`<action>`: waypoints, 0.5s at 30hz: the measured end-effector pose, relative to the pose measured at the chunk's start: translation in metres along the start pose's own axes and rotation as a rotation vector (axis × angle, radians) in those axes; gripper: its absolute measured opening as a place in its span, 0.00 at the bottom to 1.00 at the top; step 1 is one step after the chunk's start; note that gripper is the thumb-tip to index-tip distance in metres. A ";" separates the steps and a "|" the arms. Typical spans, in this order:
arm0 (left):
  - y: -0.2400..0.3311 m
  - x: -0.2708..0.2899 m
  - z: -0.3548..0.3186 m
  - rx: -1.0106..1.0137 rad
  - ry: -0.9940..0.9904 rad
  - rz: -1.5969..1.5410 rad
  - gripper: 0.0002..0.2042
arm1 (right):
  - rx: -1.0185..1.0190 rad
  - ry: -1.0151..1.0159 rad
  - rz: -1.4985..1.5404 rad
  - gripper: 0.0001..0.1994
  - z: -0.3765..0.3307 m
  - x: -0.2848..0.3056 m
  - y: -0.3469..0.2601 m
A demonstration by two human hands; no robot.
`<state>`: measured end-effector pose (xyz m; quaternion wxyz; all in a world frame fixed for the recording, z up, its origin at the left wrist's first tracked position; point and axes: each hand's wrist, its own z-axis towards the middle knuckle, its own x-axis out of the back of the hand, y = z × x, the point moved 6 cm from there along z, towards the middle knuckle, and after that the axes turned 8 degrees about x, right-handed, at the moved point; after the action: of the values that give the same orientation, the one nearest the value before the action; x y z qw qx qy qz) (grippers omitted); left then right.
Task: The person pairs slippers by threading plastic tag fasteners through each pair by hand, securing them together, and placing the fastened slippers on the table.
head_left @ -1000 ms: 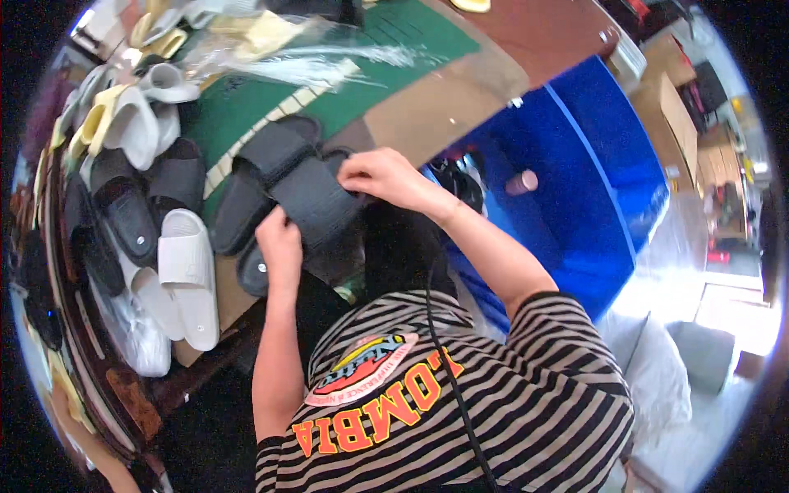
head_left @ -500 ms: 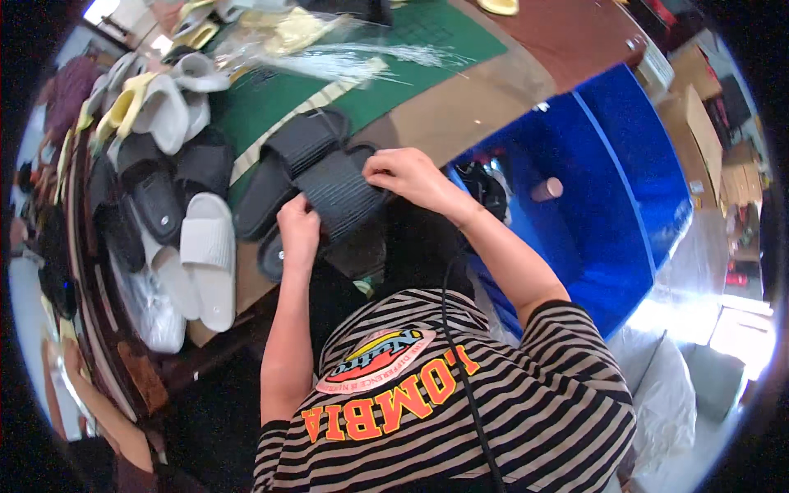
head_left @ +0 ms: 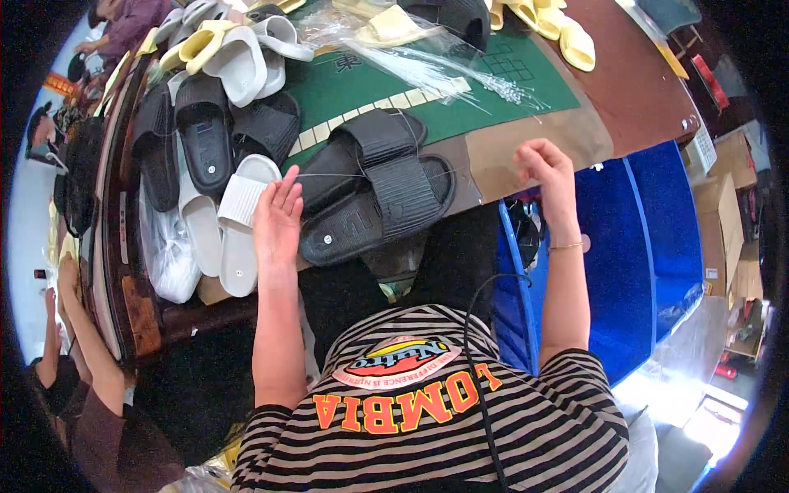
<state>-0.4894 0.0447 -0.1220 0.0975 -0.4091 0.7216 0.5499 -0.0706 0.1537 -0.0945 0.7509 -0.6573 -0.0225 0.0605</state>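
Observation:
A pair of black slides lies at the table's near edge: the front slide overlaps the back slide. A thin clear strand runs from the front slide's strap toward my left hand. My left hand is open, palm up and fingers stretched, just left of the pair and over a white slide. My right hand is raised to the right of the pair, off its surface. Its fingers are curled in a pinch; whether they hold the strand's other end is too fine to make out.
Black, grey and white slides crowd the table's left side, some by a clear plastic bag. A bundle of clear strands lies on the green mat. Yellow slides lie farther back. A blue bin stands right; another person's arm is left.
My hands have left the front slide's strap and moved apart. The left hand has opened out from a closed grip; the right has gone off to the right. The view has shifted too.

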 end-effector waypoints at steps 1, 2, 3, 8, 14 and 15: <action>-0.005 0.004 0.011 0.031 -0.013 -0.114 0.08 | -0.004 0.069 0.183 0.06 0.006 -0.005 0.007; -0.010 0.003 0.018 0.044 -0.010 -0.156 0.07 | -0.026 0.087 0.367 0.05 0.012 -0.015 0.010; -0.011 0.003 0.029 0.047 -0.086 -0.181 0.07 | -0.022 0.103 0.486 0.05 0.021 -0.025 0.015; -0.027 -0.036 0.065 -0.032 -0.107 0.128 0.10 | -0.047 0.077 0.347 0.07 0.073 -0.085 0.026; -0.054 -0.085 0.088 0.074 -0.034 0.575 0.06 | 0.054 -0.245 -0.026 0.07 0.117 -0.159 0.045; -0.052 -0.085 0.091 0.032 0.018 0.679 0.07 | 0.048 -0.286 -0.089 0.07 0.119 -0.168 0.049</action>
<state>-0.4265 0.1621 -0.1432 -0.0912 -0.1488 0.8261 0.5357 -0.2542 0.2570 -0.1195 0.7573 -0.6223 -0.1568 0.1208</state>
